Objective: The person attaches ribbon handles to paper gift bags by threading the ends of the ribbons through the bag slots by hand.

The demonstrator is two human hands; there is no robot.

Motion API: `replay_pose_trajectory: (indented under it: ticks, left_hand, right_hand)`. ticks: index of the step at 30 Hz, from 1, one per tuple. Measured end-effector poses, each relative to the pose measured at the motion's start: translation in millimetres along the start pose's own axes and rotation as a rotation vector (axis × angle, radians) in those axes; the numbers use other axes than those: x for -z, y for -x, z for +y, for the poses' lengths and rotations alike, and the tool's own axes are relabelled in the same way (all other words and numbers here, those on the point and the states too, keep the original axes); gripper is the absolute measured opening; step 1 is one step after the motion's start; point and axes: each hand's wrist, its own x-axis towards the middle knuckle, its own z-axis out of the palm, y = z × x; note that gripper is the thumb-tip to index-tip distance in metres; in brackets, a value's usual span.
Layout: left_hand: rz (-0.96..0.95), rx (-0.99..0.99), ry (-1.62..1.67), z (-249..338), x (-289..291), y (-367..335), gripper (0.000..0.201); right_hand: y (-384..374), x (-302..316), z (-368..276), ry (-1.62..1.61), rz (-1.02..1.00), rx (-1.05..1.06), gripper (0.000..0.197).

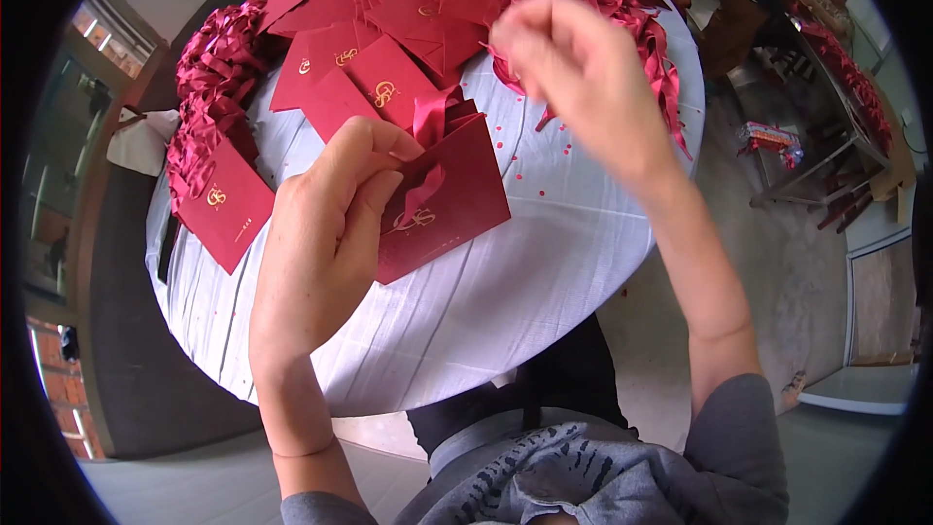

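A deep red paper bag (466,209) is in the left hand (316,224), whose fingers (369,206) pinch its upper left edge. It tilts above the white-covered table (418,360), with crisp straight edges, a gold emblem on its front and a glossy red ribbon (430,119) looped at the top, one tail lying over the front. The raised right hand (593,78) is blurred, its fingers curled; whether they hold anything cannot be told.

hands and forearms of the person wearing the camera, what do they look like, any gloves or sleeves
The left hand and right hand are ungloved; the right is blurred. No watch or bracelet shows on the forearms. The grey sleeves end near the elbows.
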Motion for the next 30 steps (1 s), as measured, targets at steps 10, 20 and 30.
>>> replay_pose_trajectory:
  ticks: [10, 20, 30]
  left_hand:
    - [-0.020, 0.020, -0.120, 10, -11, 12, 0.044]
    - [0.161, -0.242, -0.370, 5, -23, 14, 0.024]
    - [0.152, -0.289, -0.383, 6, -22, 14, 0.018]
  right_hand:
    - [34, -17, 2, 0.191, 0.031, 0.153, 0.023]
    - [26, -26, -8, -0.003, -0.064, -0.032, 0.012]
    - [27, -32, -5, -0.093, 0.006, -0.101, 0.010]
